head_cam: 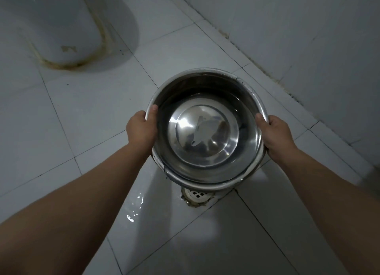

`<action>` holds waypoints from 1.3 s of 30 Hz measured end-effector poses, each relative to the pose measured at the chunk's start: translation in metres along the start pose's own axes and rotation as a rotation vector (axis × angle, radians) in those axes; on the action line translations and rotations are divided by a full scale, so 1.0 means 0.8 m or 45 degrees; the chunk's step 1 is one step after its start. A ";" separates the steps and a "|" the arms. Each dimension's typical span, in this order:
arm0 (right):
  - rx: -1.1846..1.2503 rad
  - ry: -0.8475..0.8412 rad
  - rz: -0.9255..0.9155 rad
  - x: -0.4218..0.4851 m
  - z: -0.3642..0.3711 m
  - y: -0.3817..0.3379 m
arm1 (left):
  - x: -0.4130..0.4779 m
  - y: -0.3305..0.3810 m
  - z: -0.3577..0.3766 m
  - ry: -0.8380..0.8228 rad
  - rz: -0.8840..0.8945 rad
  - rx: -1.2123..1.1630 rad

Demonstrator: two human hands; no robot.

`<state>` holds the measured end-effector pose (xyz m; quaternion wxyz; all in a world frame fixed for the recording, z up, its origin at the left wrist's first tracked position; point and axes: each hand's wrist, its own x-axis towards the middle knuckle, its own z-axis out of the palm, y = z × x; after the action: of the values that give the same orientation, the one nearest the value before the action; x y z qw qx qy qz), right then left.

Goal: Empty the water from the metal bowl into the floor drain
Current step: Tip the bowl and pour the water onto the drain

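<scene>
Both hands, the left hand [141, 129] and right hand [275, 133], clasp opposite sides of the metal bowl [207, 129], thumbs hooked over its rim, keeping it level just above the floor drain [196, 195] (water inside, presumably about to be tipped).

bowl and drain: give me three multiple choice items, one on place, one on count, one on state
1. Where does the drain show?
A. just below the bowl's near rim
B. beside the toilet base
C. at the wall

2. How many hands hold the bowl?
A. none
B. one
C. two

3. What is in the bowl?
A. nothing
B. water
C. a cloth

Answers: 1 A, the grate peeks out under the near rim. 2 C, the left hand and right hand grip opposite sides. 3 B, a waterline rings the inner wall.
</scene>
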<state>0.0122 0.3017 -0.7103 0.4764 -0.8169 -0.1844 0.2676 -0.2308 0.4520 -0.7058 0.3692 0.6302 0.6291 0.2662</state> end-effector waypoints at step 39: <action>-0.136 0.034 -0.044 0.013 -0.005 0.003 | 0.009 -0.007 0.024 -0.026 0.063 0.058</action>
<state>0.0229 0.3034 -0.7137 0.4392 -0.8414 -0.2060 0.2381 -0.2185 0.4563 -0.7225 0.3545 0.6564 0.6154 0.2544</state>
